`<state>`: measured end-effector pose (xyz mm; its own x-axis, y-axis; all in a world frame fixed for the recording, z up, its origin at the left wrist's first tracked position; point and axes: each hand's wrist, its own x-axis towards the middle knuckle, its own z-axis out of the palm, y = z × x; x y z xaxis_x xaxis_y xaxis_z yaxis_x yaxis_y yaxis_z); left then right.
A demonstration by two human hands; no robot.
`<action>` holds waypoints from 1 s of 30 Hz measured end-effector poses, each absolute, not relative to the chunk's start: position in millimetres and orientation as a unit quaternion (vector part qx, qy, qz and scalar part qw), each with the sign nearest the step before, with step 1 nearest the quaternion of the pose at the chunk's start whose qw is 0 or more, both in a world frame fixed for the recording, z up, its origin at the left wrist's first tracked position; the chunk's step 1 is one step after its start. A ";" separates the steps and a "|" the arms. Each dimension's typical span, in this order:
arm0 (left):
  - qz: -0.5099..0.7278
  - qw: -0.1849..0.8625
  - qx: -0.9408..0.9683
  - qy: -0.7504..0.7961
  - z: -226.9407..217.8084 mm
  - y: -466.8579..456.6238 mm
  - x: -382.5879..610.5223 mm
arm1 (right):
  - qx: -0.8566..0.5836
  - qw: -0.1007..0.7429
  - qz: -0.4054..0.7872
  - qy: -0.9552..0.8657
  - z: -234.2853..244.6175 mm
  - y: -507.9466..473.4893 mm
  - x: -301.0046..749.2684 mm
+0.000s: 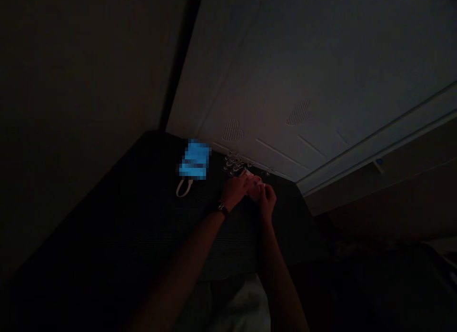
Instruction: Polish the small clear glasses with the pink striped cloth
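Observation:
The scene is very dark. Both my hands meet over a dark table (143, 218) near its far edge. My left hand (234, 191), with a watch (223, 209) on its wrist, has its fingers curled around a small pale object (253, 182). My right hand (267, 199) is closed on the same object from the right. What the object is cannot be made out. Just beyond the hands lies a cluster of small shiny clear items (233, 164).
A glowing blue screen (195, 160) lies on the table left of the hands, with a white cable loop (183, 188) below it. A white panelled wall with heart-shaped cutouts (298, 112) rises behind the table. A dark wall stands at the left.

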<state>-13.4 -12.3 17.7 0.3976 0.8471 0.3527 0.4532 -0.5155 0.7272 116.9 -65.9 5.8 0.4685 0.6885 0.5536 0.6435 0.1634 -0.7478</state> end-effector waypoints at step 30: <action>0.358 0.265 0.802 0.399 14.1 -11.3 -11.4 | -0.646 0.562 0.010 -0.516 8.3 -67.3 115.2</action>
<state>-11.4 -11.3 14.1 0.4260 0.8290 0.3623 0.4497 -0.5415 0.7103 115.2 -67.3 8.3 0.4663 0.6785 0.5676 0.6560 0.1652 -0.7364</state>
